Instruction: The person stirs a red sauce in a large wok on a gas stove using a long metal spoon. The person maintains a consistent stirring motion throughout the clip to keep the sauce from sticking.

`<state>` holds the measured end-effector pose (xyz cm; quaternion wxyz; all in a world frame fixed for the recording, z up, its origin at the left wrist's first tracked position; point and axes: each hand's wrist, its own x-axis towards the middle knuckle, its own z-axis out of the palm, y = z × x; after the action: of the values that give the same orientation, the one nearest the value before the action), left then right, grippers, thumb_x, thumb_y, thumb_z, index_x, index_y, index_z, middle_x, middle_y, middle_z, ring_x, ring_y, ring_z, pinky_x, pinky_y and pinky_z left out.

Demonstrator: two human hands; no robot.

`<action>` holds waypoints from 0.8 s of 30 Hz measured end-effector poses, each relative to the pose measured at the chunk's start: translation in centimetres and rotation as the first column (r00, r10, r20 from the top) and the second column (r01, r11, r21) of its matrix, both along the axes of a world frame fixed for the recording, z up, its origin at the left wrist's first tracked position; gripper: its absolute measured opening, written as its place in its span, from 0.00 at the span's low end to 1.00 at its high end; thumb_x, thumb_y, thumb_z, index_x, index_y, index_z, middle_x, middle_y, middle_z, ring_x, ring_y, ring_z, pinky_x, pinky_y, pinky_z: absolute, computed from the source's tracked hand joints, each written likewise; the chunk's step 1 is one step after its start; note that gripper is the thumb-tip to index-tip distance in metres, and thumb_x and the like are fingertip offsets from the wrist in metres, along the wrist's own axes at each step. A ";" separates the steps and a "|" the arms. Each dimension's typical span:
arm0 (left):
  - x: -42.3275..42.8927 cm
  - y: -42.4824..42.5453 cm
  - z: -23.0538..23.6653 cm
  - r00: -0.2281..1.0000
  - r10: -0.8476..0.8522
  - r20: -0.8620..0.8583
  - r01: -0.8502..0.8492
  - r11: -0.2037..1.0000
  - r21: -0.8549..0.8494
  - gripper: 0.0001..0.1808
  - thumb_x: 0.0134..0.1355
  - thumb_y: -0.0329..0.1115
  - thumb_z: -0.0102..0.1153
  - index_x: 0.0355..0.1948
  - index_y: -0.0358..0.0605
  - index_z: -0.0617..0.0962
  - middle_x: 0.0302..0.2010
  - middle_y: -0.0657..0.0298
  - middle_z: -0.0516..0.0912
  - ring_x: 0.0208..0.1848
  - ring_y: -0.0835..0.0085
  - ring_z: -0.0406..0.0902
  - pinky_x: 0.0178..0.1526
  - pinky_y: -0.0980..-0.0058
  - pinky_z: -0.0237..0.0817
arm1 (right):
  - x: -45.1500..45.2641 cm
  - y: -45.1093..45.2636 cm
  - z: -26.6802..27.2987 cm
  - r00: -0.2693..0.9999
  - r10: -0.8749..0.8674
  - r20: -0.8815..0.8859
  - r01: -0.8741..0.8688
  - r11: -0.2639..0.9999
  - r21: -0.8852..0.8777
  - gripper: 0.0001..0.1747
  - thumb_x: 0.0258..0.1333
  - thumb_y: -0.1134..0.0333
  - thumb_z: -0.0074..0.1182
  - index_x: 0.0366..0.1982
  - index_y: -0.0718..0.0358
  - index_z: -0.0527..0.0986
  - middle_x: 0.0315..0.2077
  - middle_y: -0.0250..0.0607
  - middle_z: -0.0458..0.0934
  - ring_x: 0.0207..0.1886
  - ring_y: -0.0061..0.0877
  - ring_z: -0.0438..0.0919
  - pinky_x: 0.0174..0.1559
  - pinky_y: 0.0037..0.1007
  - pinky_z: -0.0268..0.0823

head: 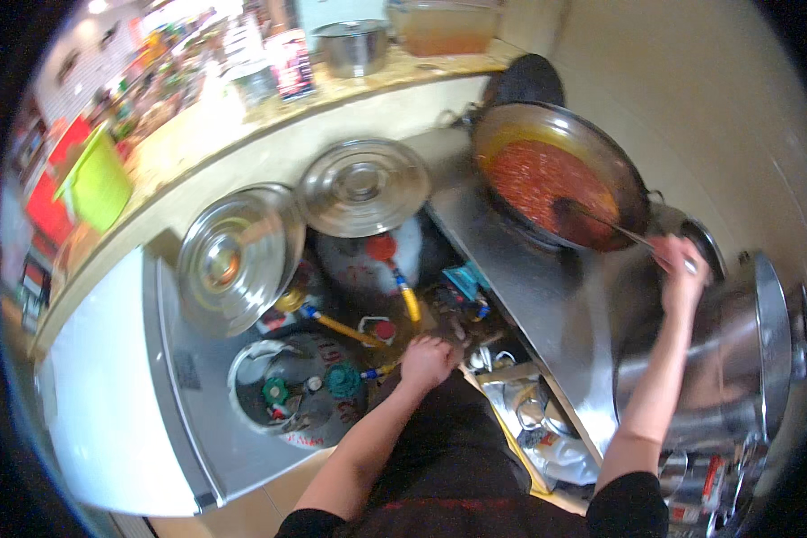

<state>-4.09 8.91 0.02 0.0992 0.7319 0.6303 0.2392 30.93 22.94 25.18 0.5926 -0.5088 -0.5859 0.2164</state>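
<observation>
My right hand (680, 261) is closed around the metal handle of a ladle or cooking spoon (622, 232). The utensil's dark head dips into a chunky red sauce (534, 178) with yellowish oil at its edge, inside a large dark wok (622, 161). The wok sits at the far end of a stainless steel counter (511, 262). My left hand (430, 361) is held low in front of my body, its fingers curled; whether they close on anything is hidden.
Gas cylinders (309, 417) with hoses stand at the left, near metal lids (363, 181) leaning against the ledge. A large steel pot (693, 376) is beside my right forearm. The ledge holds a steel pot (354, 50), a container (447, 30) and a green bucket (97, 181).
</observation>
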 end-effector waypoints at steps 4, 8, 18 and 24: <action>0.0 0.3 0.2 0.999 0.009 -0.032 -0.009 1.000 0.000 0.11 0.52 0.42 0.54 0.24 0.46 0.80 0.29 0.60 0.80 0.41 0.62 0.77 0.50 0.62 0.65 | -3.5 3.0 -3.8 0.998 0.011 0.055 -0.017 0.994 0.110 0.13 0.56 0.63 0.58 0.23 0.65 0.78 0.24 0.32 0.78 0.29 0.17 0.74 0.34 0.21 0.65; 0.1 0.6 0.2 0.998 0.010 -0.059 -0.011 1.000 -0.018 0.11 0.52 0.41 0.54 0.24 0.46 0.80 0.29 0.60 0.80 0.41 0.62 0.76 0.49 0.62 0.65 | -5.9 6.6 -6.4 1.000 0.000 0.016 -0.003 0.985 0.170 0.16 0.57 0.65 0.57 0.18 0.65 0.73 0.21 0.29 0.76 0.26 0.14 0.69 0.29 0.19 0.59; 0.2 0.6 0.0 0.998 0.010 -0.065 -0.008 1.000 0.025 0.09 0.51 0.40 0.54 0.23 0.46 0.79 0.28 0.60 0.79 0.39 0.63 0.76 0.47 0.61 0.65 | -7.2 7.6 -8.4 0.932 0.137 -0.335 -0.090 0.984 0.150 0.14 0.60 0.66 0.52 0.20 0.62 0.69 0.27 0.37 0.77 0.40 0.26 0.77 0.43 0.26 0.67; 0.1 0.4 0.0 0.999 -0.018 -0.028 0.018 1.000 -0.012 0.11 0.52 0.42 0.55 0.24 0.45 0.79 0.29 0.58 0.79 0.38 0.58 0.76 0.48 0.57 0.64 | -4.1 2.2 -5.5 0.852 0.264 -0.452 -0.230 0.965 0.130 0.12 0.58 0.65 0.54 0.22 0.62 0.71 0.27 0.38 0.77 0.38 0.29 0.78 0.41 0.31 0.71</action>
<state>-4.03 9.27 0.02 0.0968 0.7403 0.6262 0.2244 26.86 25.12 19.67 0.7005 -0.3412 -0.4944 0.3853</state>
